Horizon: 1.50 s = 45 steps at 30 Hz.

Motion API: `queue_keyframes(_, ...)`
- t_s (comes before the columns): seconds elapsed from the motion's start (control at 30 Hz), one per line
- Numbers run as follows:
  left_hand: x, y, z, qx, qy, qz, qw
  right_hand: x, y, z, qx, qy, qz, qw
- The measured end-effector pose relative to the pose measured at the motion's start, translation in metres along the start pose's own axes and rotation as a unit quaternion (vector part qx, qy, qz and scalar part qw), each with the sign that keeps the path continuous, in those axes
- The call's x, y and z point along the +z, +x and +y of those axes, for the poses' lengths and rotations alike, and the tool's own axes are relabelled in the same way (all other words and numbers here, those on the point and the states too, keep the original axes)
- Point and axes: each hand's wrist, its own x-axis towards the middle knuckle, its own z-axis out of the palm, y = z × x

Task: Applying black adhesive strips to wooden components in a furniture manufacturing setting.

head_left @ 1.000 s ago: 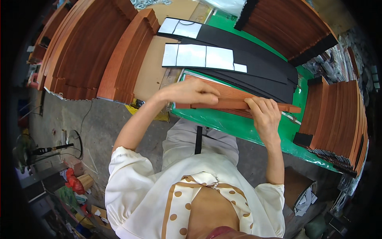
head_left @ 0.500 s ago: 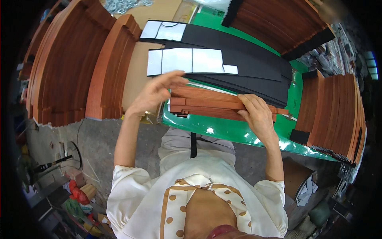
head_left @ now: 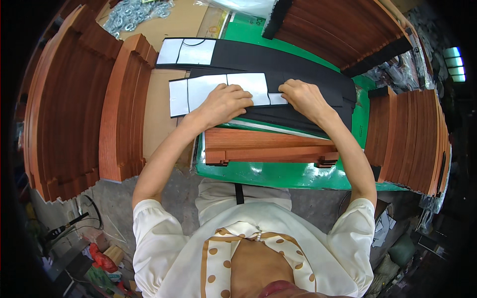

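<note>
White-faced pieces (head_left: 202,93) with dark dividing lines lie on a stack of black flat strips (head_left: 318,79). My left hand (head_left: 223,103) rests on the white pieces, fingers bent and pressed at their near edge. At their right end is a narrow white tab (head_left: 277,99). My right hand (head_left: 304,98) pinches at this tab, thumb and fingertips together; the fingers hide exactly what is between them. Just nearer to me, reddish-brown wood-grain mouldings (head_left: 268,146) lie together on the green table cover (head_left: 268,173), touched by neither hand.
Tall stacks of brown mouldings (head_left: 69,109) stand at the left, with more stacks (head_left: 410,141) at the right and another (head_left: 343,30) at the far right. Grey metal rings (head_left: 136,16) lie in a heap on cardboard at the far left.
Both hands have left the brown mouldings and moved away from me onto the white-faced pieces. My right hand has let go of the mouldings and now pinches at the white tab.
</note>
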Motion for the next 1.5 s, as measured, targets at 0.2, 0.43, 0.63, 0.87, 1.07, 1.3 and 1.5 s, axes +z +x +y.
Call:
queue_keyframes(0.2,-0.018,-0.012,-0.021,-0.095,0.104,0.157,0.977,0.021,0.083,0.002,-0.029,0.016,-0.016,0.999)
queue_keyframes(0.43,-0.018,-0.027,-0.055,-0.324,0.168,0.057,0.929,0.060,0.169,-0.019,-0.109,-0.028,-0.100,0.989)
queue_keyframes(0.63,-0.016,-0.028,-0.062,-0.342,0.136,0.046,0.929,0.063,0.189,-0.015,-0.129,-0.008,-0.153,0.980)
queue_keyframes(0.87,-0.008,-0.030,-0.066,-0.314,0.145,0.110,0.932,0.051,0.195,-0.004,-0.089,-0.033,-0.243,0.965)
queue_keyframes(1.07,-0.001,-0.033,-0.071,-0.271,0.187,0.177,0.927,0.053,0.195,-0.017,-0.092,-0.026,-0.220,0.971)
queue_keyframes(1.3,-0.008,-0.030,-0.063,-0.323,0.138,0.112,0.930,0.059,0.209,-0.002,-0.123,-0.040,-0.287,0.949)
queue_keyframes(1.5,-0.005,-0.034,-0.065,-0.315,0.130,0.127,0.931,0.045,0.184,-0.008,-0.007,0.102,-0.191,0.976)
